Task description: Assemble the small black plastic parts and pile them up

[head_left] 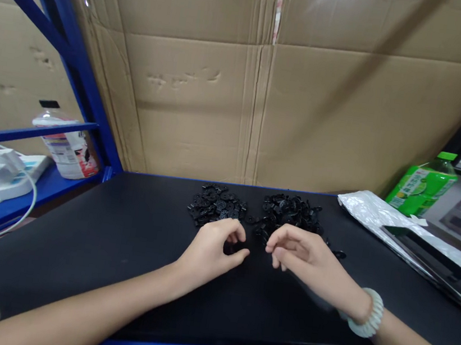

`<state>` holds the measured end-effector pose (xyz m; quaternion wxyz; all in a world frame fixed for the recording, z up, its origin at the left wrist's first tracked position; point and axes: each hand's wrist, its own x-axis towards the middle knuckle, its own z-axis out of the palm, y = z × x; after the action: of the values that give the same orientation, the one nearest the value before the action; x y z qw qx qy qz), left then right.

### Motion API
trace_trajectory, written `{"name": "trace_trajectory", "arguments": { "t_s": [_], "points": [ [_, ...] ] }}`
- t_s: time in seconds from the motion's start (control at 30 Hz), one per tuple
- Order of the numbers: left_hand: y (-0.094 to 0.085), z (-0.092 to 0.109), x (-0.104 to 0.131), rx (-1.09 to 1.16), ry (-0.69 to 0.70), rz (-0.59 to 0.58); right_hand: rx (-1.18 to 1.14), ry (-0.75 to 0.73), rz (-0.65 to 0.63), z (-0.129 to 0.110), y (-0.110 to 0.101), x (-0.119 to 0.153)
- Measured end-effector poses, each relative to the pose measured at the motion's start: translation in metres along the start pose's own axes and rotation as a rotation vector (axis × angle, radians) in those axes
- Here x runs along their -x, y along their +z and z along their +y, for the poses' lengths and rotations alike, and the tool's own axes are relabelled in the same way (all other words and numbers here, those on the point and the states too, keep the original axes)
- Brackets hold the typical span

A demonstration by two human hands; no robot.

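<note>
Two heaps of small black parts lie on the black table. My left hand [218,247] is just in front of the left heap [218,205], its thumb and curled fingers apart, with nothing visible between them. Near the right heap [291,211] is my right hand [302,255], palm turned inward; its fingers are bent and the thumb lies against them. Whether it holds a small part is hidden. A pale coiled band [372,314] circles the right wrist. A few loose black parts lie between the heaps and right of the right hand.
On the right, a phone [435,261] rests on silvery wrapping [366,204], with a green bottle [422,183] behind. A blue shelf at left holds a labelled bottle [68,145] and a white power strip [0,176] with a cable. Cardboard [188,105] stands behind the table [118,248].
</note>
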<state>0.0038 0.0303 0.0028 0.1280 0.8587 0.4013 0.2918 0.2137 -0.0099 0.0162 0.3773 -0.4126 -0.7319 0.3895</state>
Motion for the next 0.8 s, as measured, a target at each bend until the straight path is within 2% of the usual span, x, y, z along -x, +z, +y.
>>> {"name": "trace_trajectory", "arguments": {
  "t_s": [0.13, 0.27, 0.43, 0.63, 0.8],
  "points": [
    [-0.001, 0.011, 0.004, 0.383, 0.087, 0.050, -0.250, 0.154, -0.088, 0.002, 0.005, -0.002],
    [0.000, 0.018, 0.008, 0.562, 0.149, 0.064, -0.503, 0.254, -0.203, 0.002, 0.010, -0.004],
    [0.001, 0.028, 0.011, 0.526, 0.226, 0.066, -0.644, 0.222, -0.324, 0.001, 0.015, -0.005],
    [0.004, 0.029, 0.012, 0.455, 0.297, 0.069, -0.614, 0.178, -0.367, 0.003, 0.019, -0.005],
    [0.008, 0.027, 0.011, 0.429, 0.348, 0.046, -0.513, 0.220, -0.357, -0.002, 0.022, -0.005]
  ]
}}
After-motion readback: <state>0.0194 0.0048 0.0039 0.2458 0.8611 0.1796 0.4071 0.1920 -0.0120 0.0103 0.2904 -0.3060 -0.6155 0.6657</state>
